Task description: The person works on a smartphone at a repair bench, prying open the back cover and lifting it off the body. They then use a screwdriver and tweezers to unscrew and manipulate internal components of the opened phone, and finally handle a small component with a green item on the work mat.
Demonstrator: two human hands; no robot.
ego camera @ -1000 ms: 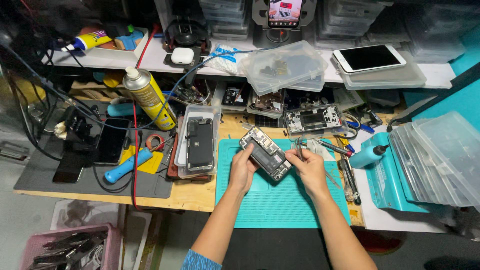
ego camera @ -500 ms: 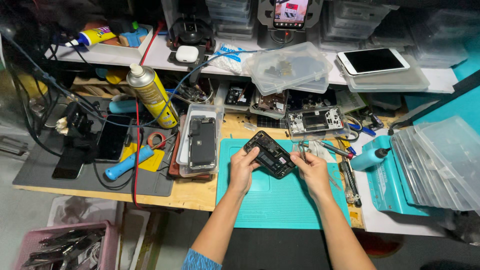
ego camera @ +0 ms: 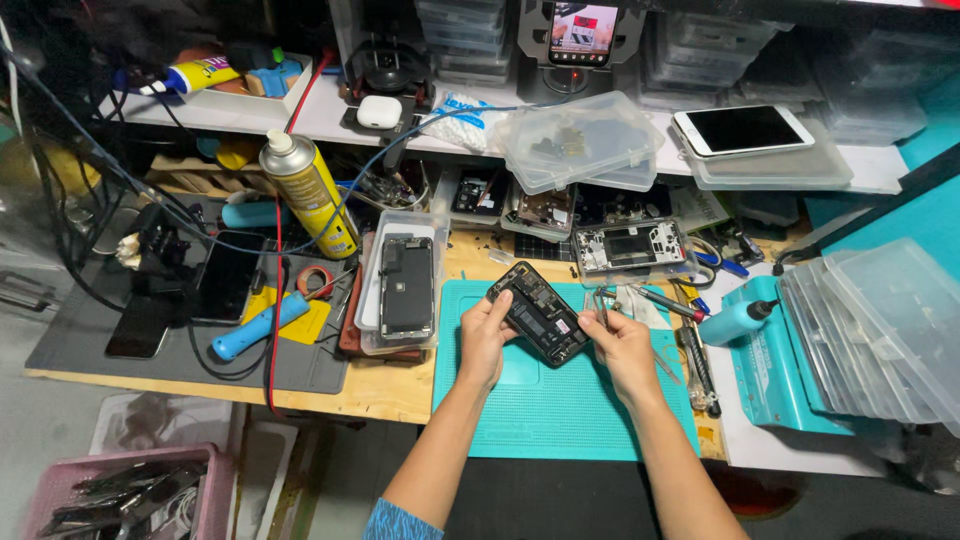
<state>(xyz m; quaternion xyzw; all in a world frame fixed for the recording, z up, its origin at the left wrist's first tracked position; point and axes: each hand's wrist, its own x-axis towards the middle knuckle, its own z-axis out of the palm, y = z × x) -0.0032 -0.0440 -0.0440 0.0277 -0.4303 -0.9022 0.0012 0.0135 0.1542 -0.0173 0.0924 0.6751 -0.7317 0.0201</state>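
Phone: the opened phone (ego camera: 538,313) is held just above the teal mat (ego camera: 560,410) on the desk.
Left hand (ego camera: 484,340): closed on its lower left edge.
Right hand (ego camera: 622,345): closed on its right end, equally near.
Long side: slants from upper left to lower right.
Change: the phone sits about where it was, slightly more turned.

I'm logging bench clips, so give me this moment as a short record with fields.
Left hand: left hand grips the opened black phone body by its near edge.
Right hand: right hand holds thin metal tweezers and steadies the phone body.
Surface: teal rubber work mat.
Nearby: yellow spray can; clear plastic tray with another phone.
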